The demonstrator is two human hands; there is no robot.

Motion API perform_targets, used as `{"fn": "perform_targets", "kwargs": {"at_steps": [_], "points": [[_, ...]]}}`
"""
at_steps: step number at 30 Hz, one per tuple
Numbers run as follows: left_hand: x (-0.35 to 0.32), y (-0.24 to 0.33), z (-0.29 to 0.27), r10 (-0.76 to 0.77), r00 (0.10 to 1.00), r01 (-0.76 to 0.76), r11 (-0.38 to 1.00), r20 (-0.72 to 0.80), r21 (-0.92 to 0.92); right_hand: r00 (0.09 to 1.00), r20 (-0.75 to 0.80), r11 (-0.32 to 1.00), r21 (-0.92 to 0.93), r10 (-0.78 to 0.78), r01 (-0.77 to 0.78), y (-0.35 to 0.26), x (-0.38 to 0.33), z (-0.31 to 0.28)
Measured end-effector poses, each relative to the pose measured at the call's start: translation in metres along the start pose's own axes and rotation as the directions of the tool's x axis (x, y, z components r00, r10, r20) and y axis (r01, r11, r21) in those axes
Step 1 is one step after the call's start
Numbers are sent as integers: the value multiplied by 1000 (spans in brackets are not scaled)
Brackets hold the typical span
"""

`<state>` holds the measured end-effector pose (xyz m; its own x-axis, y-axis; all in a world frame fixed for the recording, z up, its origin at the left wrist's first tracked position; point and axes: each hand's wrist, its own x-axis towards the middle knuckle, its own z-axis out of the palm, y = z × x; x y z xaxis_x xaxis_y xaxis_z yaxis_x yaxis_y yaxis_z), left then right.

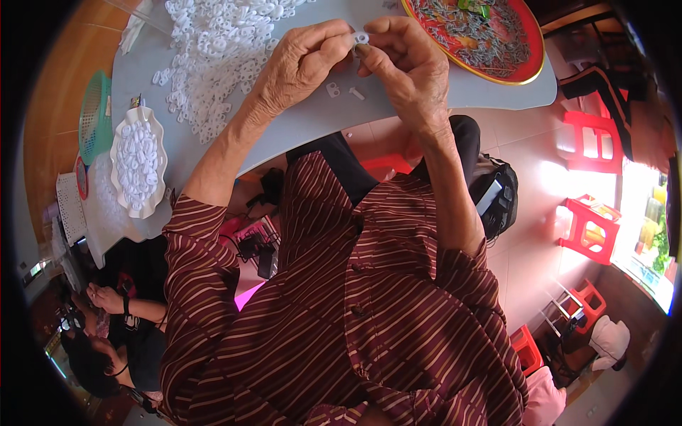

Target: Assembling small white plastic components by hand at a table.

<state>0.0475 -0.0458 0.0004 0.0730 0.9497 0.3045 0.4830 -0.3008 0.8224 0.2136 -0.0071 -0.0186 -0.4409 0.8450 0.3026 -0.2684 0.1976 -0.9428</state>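
Observation:
Above the grey table, my hands meet at a small white plastic clip [361,37]. My left hand [298,65] has its fingers curled in, with thumb and forefinger pinched at the clip's left side. My right hand [413,74] pinches the same piece from the right, thumb below it. Whether a nail is also between the fingers is hidden. On the tabletop under my hands lie a loose white clip [332,89] and another small white piece [356,93]. A large heap of white clips [213,64] spreads beside my left hand.
A red round tray [490,73] of metal nails stands at the right. A scalloped white dish [163,162] full of white pieces and a green basket [92,117] are at the left. Red stools [591,231] stand on the floor; another person [135,341] sits lower left.

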Motion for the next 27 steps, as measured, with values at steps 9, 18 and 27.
{"fn": "perform_targets", "kwargs": {"at_steps": [9,18,27], "points": [[1,-1,-1,-89,996,90,993,20,-82,1000,-11,1000,-5,-11,11,2,1,0],[-2,0,6,10,999,-11,999,-36,-35,993,-1,977,-181,-115,113,12,-2,3],[-4,-4,8,0,1000,-1,999,-23,-43,995,10,964,-244,-103,102,6,-2,3]]}}
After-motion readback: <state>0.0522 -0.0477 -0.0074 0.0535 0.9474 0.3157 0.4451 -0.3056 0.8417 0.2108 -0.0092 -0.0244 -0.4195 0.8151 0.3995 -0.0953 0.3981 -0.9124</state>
